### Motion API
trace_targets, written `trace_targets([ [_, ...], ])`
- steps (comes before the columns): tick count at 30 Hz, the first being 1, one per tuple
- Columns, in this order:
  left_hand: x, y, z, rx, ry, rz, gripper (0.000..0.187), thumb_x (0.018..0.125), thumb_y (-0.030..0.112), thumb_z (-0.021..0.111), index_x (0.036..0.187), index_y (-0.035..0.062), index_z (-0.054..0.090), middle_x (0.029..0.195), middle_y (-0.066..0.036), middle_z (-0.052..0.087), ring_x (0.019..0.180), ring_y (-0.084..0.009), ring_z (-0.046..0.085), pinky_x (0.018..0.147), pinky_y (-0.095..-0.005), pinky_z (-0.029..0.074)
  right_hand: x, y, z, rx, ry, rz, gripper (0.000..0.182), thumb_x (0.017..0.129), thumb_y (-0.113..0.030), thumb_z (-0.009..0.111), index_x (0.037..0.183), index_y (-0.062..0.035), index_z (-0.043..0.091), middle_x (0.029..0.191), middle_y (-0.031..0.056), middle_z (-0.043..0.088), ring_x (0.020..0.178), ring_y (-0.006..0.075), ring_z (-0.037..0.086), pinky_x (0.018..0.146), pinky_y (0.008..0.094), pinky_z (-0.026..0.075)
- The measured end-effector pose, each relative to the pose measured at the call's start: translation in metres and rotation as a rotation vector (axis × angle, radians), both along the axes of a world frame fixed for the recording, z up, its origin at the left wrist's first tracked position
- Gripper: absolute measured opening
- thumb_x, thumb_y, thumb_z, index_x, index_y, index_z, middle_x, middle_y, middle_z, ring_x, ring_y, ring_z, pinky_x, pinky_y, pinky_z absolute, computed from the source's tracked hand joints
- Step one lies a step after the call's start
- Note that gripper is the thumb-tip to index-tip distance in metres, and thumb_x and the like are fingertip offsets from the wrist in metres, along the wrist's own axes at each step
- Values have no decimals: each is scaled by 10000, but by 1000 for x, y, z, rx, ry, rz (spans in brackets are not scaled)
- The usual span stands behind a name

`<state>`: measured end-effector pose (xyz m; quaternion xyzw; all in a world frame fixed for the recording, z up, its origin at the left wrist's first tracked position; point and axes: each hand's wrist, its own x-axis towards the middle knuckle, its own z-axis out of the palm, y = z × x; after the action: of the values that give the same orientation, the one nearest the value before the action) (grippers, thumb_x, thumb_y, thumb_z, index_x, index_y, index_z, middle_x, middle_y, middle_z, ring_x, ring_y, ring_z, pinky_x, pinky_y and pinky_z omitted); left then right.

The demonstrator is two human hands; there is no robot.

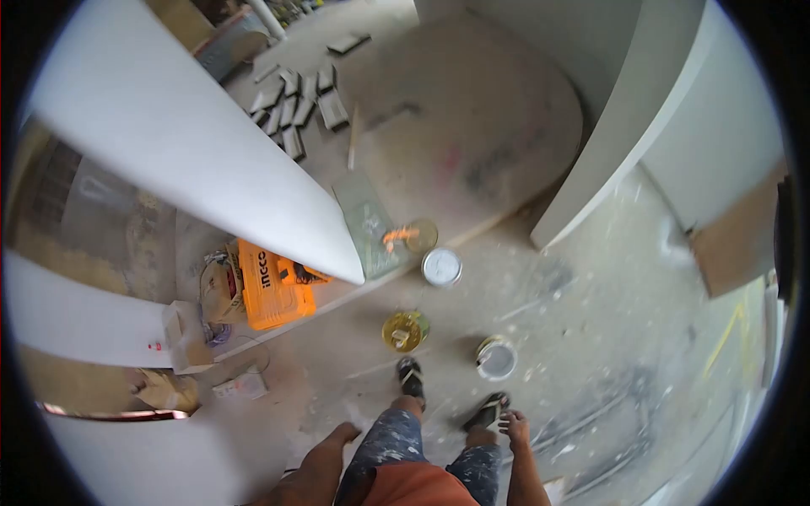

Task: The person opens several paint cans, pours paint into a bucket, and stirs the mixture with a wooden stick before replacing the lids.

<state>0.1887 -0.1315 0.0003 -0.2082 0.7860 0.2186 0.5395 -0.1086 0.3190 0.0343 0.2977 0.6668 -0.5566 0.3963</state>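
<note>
My left hand point(346, 433) hangs beside my left leg; its fingers are too small and blurred to make out. My right hand point(515, 427) hangs by my right thigh, fingers loosely bent and somewhat apart, with nothing visible in it. Nearest to that hand on the floor stands an open can point(497, 359) with pale grey contents. A yellow bucket point(405, 331) with something pale inside is in front of my left shoe point(411, 376). Farther off, by the step edge, is a can with a whitish top point(441, 267).
An orange INGCO toolbox point(270, 295) and a cardboard box point(187, 336) sit left on the raised floor. An orange object point(398, 238) lies on a greenish sheet point(364, 215). White curved panels point(202, 143) rise on the left. Several dark-edged pieces point(295, 105) lie behind.
</note>
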Motion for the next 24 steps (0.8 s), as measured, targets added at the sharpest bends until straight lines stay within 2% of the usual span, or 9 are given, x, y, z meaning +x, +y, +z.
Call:
trace_targets([
  [2, -7, 35, 54, 50, -84, -26, 396, 890, 381, 513, 993, 68, 732, 1010, -190, 715, 977, -338, 684, 880, -431, 516, -31, 32, 9, 10, -8, 90, 265, 969, -203, 543, 1170, -40, 601, 955, 131, 686, 737, 232, 674, 609, 349, 554],
  [5, -27, 96, 100, 98, -189, 259, 369, 886, 348, 532, 1000, 58, 730, 1035, -203, 709, 993, -367, 674, 875, -440, 517, -79, 75, 46, 110, 38, 281, 266, 966, -218, 546, 1170, -56, 600, 950, 132, 685, 745, 235, 675, 608, 353, 551],
  [8, -28, 143, 89, -178, 609, 722, 416, 870, 371, 584, 1038, 13, 711, 1098, -235, 689, 1042, -374, 665, 900, -450, 513, -114, 102, 106, 72, 158, 288, 287, 957, -222, 557, 1197, -67, 588, 979, 123, 683, 763, 234, 673, 622, 365, 547],
  [11, -34, 154, 101, -20, 419, 1057, 449, 855, 388, 595, 1075, 11, 696, 1144, -236, 674, 1086, -376, 648, 925, -446, 504, -128, 118, 155, 28, 236, 242, 303, 955, -226, 561, 1213, -67, 580, 995, 119, 675, 789, 242, 669, 656, 370, 543],
  [15, -47, 153, 136, -80, 462, 868, 470, 849, 402, 595, 1093, 12, 689, 1158, -240, 664, 1096, -393, 635, 927, -454, 504, -99, 150, 150, 14, 252, 157, 343, 949, -267, 570, 1228, -68, 562, 1016, 133, 663, 854, 270, 658, 690, 402, 542],
  [18, -97, 151, 139, -125, 423, 652, 497, 857, 435, 591, 1081, 0, 679, 1163, -218, 672, 1074, -398, 645, 907, -457, 511, -49, 175, 104, 28, -11, 210, 330, 955, -269, 550, 1242, -107, 566, 1030, 130, 671, 875, 289, 662, 710, 426, 549],
  [20, -123, 163, 139, 89, 639, 852, 479, 880, 439, 588, 1037, -3, 681, 1098, -171, 706, 926, -343, 695, 809, -442, 539, -12, 195, 56, 40, -185, 439, 339, 967, -287, 530, 1270, -142, 577, 1042, 113, 685, 857, 276, 673, 693, 414, 550],
  [22, -145, 186, 166, 368, 636, 1187, 440, 904, 420, 581, 1004, 3, 684, 982, -131, 721, 776, -248, 682, 701, -407, 541, 12, 179, 48, 34, -235, 695, 352, 964, -302, 530, 1275, -146, 583, 1057, 102, 687, 860, 266, 673, 695, 414, 547],
  [24, -153, 197, 157, 481, 698, 1023, 398, 926, 392, 572, 1005, 21, 692, 862, -114, 707, 687, -191, 643, 633, -380, 528, 23, 136, 65, 50, -171, 785, 338, 962, -296, 534, 1255, -138, 591, 1054, 101, 686, 861, 261, 672, 698, 410, 548],
])
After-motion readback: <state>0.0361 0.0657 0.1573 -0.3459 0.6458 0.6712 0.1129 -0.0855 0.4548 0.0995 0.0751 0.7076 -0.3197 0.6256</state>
